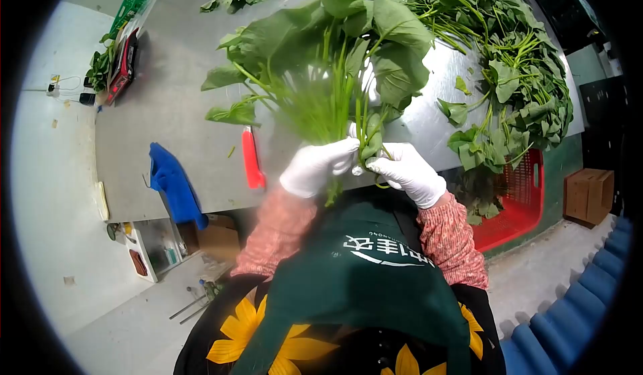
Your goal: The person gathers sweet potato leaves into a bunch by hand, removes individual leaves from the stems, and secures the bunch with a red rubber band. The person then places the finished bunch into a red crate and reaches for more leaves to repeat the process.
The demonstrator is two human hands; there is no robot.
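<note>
My left hand (320,167), in a white glove, is closed around the lower stems of a bunch of leafy greens (311,100). The bunch stands upright over the table's near edge, its broad leaves fanned out at the top and partly blurred. On its right side my right hand (410,174), also gloved in white, pinches a few leafy stems (370,134) between thumb and fingers. Just left of the bunch, a red-handled knife (250,160) lies on the metal table (167,87); the bunch hides part of the tabletop behind it.
Loose greens (516,73) are heaped along the table's far and right sides. A blue cloth (175,184) hangs over the near left edge. A red device (122,70) stands at the left. Below right are a red crate (512,224) and a cardboard box (589,197).
</note>
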